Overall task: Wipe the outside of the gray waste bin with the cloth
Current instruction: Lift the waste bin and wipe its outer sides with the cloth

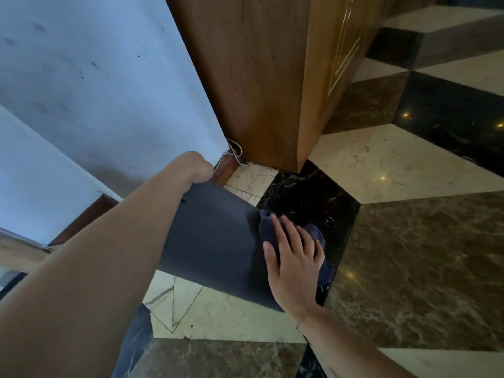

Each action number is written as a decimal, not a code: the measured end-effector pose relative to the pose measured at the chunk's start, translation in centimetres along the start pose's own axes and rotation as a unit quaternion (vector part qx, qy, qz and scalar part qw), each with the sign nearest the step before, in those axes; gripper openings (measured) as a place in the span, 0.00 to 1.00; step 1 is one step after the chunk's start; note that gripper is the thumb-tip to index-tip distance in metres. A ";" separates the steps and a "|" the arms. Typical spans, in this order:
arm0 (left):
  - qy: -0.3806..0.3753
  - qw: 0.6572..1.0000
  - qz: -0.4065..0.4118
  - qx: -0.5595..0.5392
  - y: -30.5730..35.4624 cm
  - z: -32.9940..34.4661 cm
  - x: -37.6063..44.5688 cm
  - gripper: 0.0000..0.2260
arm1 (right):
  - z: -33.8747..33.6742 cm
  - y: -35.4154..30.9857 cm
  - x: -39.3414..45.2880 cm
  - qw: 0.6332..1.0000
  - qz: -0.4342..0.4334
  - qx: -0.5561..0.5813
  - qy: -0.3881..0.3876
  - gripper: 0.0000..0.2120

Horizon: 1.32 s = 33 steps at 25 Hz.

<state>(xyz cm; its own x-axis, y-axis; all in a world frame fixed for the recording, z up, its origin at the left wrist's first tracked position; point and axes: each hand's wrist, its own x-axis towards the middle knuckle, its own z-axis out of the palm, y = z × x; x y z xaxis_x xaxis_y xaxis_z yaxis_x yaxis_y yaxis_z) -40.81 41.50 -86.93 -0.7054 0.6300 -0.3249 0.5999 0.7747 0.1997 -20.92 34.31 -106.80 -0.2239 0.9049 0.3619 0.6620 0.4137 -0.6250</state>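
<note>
The gray waste bin (212,241) is tilted on its side above the floor, its dark flat wall facing me. My left hand (197,167) curls over the bin's far end and holds it; the fingers are hidden behind the edge. My right hand (293,257) lies flat with fingers spread, pressing a dark blue cloth (313,233) against the bin's right edge. Part of the cloth hangs down below the palm.
A wooden cabinet (259,91) stands close behind the bin, with a pale wall (109,91) to its left and a thin white cable (234,151) at the corner. The floor (409,255) is patterned marble in black, brown and cream.
</note>
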 end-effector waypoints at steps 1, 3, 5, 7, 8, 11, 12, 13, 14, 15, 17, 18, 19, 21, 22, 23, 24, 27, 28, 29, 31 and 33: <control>0.007 0.998 0.011 0.056 0.4 0.0 -0.1 0.08 | 0.0 0.1 -0.2 1.000 -0.007 0.005 0.008 0.22; 0.020 0.993 0.027 0.110 0.8 0.1 -0.6 0.06 | -0.3 0.2 -0.3 0.999 0.012 0.030 0.029 0.21; 0.035 0.994 0.035 0.093 0.7 0.4 -0.7 0.08 | -0.7 0.5 0.1 0.991 0.096 0.083 0.044 0.21; 0.043 0.996 0.047 0.058 0.2 0.8 -1.2 0.09 | -1.2 1.2 0.6 0.965 0.183 0.181 0.053 0.22; 0.052 0.995 0.066 0.055 -0.3 0.8 -1.5 0.10 | -1.5 1.8 0.9 0.943 0.214 0.245 0.064 0.21; 0.073 0.979 0.180 0.055 -2.3 0.0 -2.3 0.16 | -2.7 3.5 2.4 0.885 0.298 0.340 0.106 0.20; 0.071 0.972 0.220 0.041 -3.1 -0.3 -2.6 0.15 | -3.1 4.0 2.9 0.871 0.324 0.353 0.111 0.22; 0.068 0.963 0.260 0.033 -4.0 -0.4 -2.8 0.13 | -3.4 4.4 3.2 0.858 0.341 0.365 0.116 0.24; 0.065 0.953 0.294 0.030 -4.8 -0.3 -2.9 0.10 | -3.7 4.8 3.5 0.851 0.348 0.373 0.124 0.24; 0.062 0.946 0.318 0.026 -5.4 -0.1 -3.1 0.08 | -4.0 5.0 3.8 0.847 0.350 0.377 0.133 0.24; 0.054 0.941 0.335 0.009 -6.6 0.7 -3.1 0.05 | -4.5 5.2 4.1 0.846 0.344 0.383 0.141 0.23; 0.053 0.941 0.334 0.001 -7.2 1.2 -3.0 0.05 | -4.6 5.2 4.1 0.846 0.339 0.385 0.145 0.22; 0.051 0.942 0.331 -0.005 -7.8 1.8 -2.8 0.05 | -4.7 5.2 4.1 0.847 0.333 0.385 0.150 0.21; 0.039 0.948 0.316 -0.020 -8.9 2.7 -2.6 0.06 | -4.8 5.2 4.0 0.849 0.328 0.386 0.152 0.21; 0.032 0.951 0.306 -0.034 -9.3 3.0 -2.6 0.06 | -4.8 5.2 3.9 0.849 0.327 0.387 0.149 0.21; 0.029 0.953 0.297 -0.049 -9.5 3.2 -2.7 0.05 | -4.8 5.2 3.7 0.851 0.325 0.385 0.145 0.21; 0.031 0.955 0.289 -0.060 -9.5 3.2 -2.7 0.04 | -4.7 5.1 3.6 0.855 0.320 0.382 0.143 0.21; 0.035 0.964 0.261 -0.038 -8.9 3.4 -2.6 0.02 | -4.4 4.5 3.3 0.865 0.306 0.374 0.139 0.20; 0.026 0.964 0.263 -0.014 -8.6 3.7 -2.7 0.06 | -4.4 4.2 3.2 0.867 0.300 0.376 0.135 0.19; 0.014 0.961 0.275 -0.002 -8.4 4.2 -2.8 0.09 | -4.4 3.7 3.0 0.869 0.293 0.377 0.129 0.17; 0.003 0.949 0.315 -0.007 -8.0 5.3 -3.6 0.10 | -4.6 2.3 2.8 0.882 0.279 0.361 0.117 0.14; 0.019 0.937 0.348 -0.018 -7.6 6.0 -3.7 0.10 | -5.1 0.0 2.6 0.906 0.237 0.333 0.113 0.14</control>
<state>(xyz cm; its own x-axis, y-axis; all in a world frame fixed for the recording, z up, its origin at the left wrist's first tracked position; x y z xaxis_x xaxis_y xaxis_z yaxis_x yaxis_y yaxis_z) -40.48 32.92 -92.78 -0.1603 0.9844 -0.0723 0.9073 0.1758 0.3820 -17.78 36.13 -102.34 0.1756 0.9840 0.0290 0.0505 0.0204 -0.9985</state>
